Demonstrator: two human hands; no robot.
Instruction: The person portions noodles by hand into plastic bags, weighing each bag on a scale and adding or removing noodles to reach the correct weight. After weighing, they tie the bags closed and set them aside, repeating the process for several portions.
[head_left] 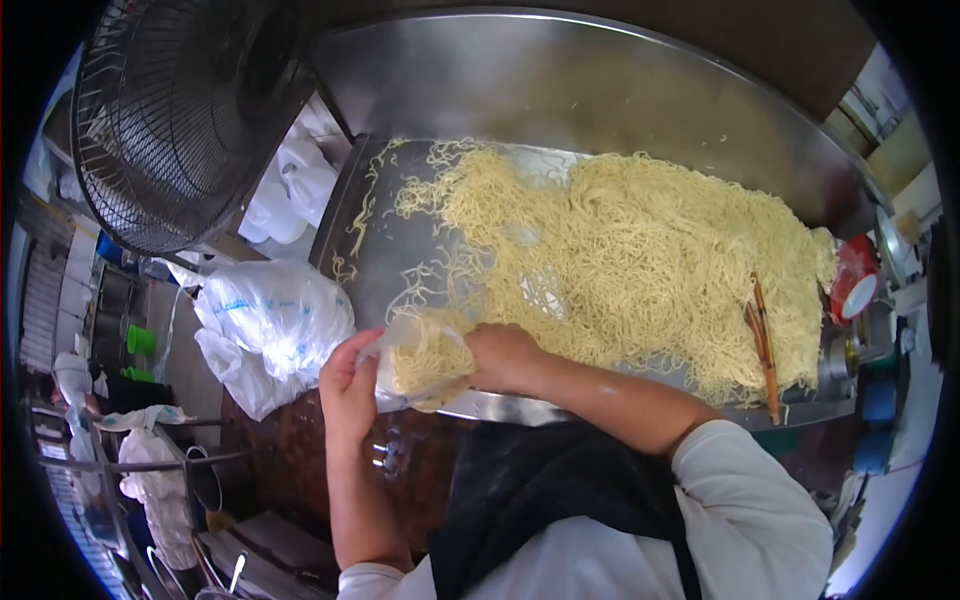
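A clear plastic bag point(398, 335) with yellow noodles point(432, 358) inside is between my hands, over the near edge of the metal table. My left hand point(350, 385) grips the bag's left side, thumb up along the rim. At its right side is my right hand point(500, 358), closed against the bag, its fingertips hidden. Beyond them a large heap of loose noodles point(650, 260) covers much of the metal table point(385, 235), thinner and more scattered toward the left.
A big stuffed white plastic bag point(275, 325) sits left of the table. Above it stands a caged fan point(165, 130). Wooden chopsticks point(764, 350) lie on the noodles at right, near a red container point(853, 275). A tall metal backsplash point(600, 85) closes the far side.
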